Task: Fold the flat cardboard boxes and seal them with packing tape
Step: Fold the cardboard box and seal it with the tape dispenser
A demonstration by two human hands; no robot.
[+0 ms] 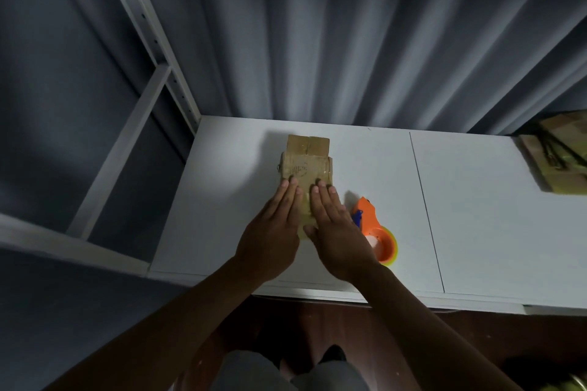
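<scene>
Here, a white metal shelf frame [149, 51] with a row of holes stands at far left, left of the flattened cardboard box [306, 165], with a grey pleated curtain [349, 35] hanging behind it all. The white surface [476, 216] carries the box, which lies flat near its left-centre, its two far flaps pointing toward the curtain and a faint printed mark on its top face. The left hand [273, 232] lies palm down on the near left part of the box, fingers straight and together, its grip released and merely pressing the cardboard. Just to its right the right hand [333, 228] lies the same way on the near right part of the box, fingers straight, grip likewise released, fingertips reaching about as far up the box as the left hand's. A narrow strip of cardboard shows between the two hands. Just right of the box, close beside the right hand, an orange tape dispenser [374, 228] lies on the surface, with a blue part on its handle and a yellowish roll around its hub. Farther right of the box a thin dark seam [427, 213] crosses the surface. Well to the right of the box, at the surface's far edge, sits a stack of flat cardboard [552, 165] crossed by dark straps, partly cut off by the frame.
</scene>
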